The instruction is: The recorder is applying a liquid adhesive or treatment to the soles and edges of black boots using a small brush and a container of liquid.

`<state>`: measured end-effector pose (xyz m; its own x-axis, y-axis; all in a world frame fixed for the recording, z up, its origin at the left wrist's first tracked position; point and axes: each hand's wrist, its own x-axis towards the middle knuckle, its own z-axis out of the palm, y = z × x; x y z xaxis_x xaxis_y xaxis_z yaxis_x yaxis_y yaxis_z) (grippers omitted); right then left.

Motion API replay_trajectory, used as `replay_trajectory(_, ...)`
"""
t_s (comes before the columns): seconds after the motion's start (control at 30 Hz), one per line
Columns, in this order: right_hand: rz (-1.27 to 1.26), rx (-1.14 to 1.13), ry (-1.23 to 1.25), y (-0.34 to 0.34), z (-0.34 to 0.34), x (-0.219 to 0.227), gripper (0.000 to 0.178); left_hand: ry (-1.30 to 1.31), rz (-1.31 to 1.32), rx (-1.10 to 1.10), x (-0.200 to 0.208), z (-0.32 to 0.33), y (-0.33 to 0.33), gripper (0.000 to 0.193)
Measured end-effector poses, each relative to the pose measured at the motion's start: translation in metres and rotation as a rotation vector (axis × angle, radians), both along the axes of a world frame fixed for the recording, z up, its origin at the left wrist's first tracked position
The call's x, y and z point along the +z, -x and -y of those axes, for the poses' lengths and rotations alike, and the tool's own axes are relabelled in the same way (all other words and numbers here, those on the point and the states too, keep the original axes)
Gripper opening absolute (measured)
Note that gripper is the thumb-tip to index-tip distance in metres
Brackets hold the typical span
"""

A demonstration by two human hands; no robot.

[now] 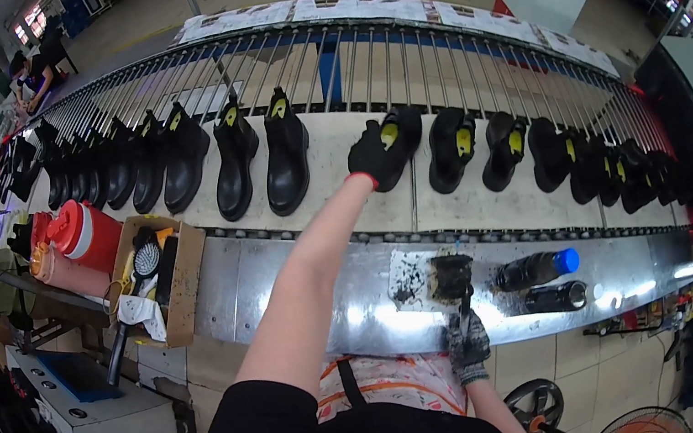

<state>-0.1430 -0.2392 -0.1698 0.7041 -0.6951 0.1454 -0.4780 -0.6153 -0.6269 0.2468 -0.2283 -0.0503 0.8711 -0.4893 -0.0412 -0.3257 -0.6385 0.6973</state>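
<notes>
– Findings at left hand (367,152)?
– Touching black boot (405,150) toward two o'clock; unable to discern finger closure
– At right hand (467,340)?
– At five o'clock, with fingers clamped on dark tool (467,303)

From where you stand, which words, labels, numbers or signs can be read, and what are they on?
No text can be read.
White printed sheets at the back: print too small.
Yellow patches inside the black boots: any marking too small.
Blue-capped bottle: no legible lettering.
</notes>
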Motion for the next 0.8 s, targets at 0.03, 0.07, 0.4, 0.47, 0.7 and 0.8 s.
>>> replay_trajectory(0.03, -0.058, -0.009, -0.035, -0.002, 0.001, 0.0, 0.039, 0.052, 0.005, 0.041, -0.006, 0.002, 0.001, 0.079)
replay_trajectory(0.07, -0.023, 0.021, -0.007, -0.001, 0.002, -0.003, 0.037, 0.101, 0.005, 0.081, -0.014, 0.001, 0.003, 0.075)
replay_trajectory(0.4, -0.247, 0.112, -0.084, -0.001, 0.013, -0.006, 0.052, 0.432, 0.172, 0.006, -0.167, -0.054, 0.035, 0.041)
replay_trajectory(0.47, -0.219, 0.11, -0.046, 0.003, 0.015, -0.018, 0.054, 0.441, 0.216, -0.116, -0.171, -0.049, 0.037, 0.052)
replay_trajectory(0.7, -0.266, 0.117, -0.071, 0.005, 0.013, -0.016, 0.054, 0.274, -0.116, -0.207, -0.152, -0.044, 0.041, 0.103)
replay_trajectory(0.8, -0.301, 0.106, -0.047, -0.002, 0.008, -0.007, 0.052, 0.318, -0.076, -0.135, -0.154, -0.042, 0.049, 0.086)
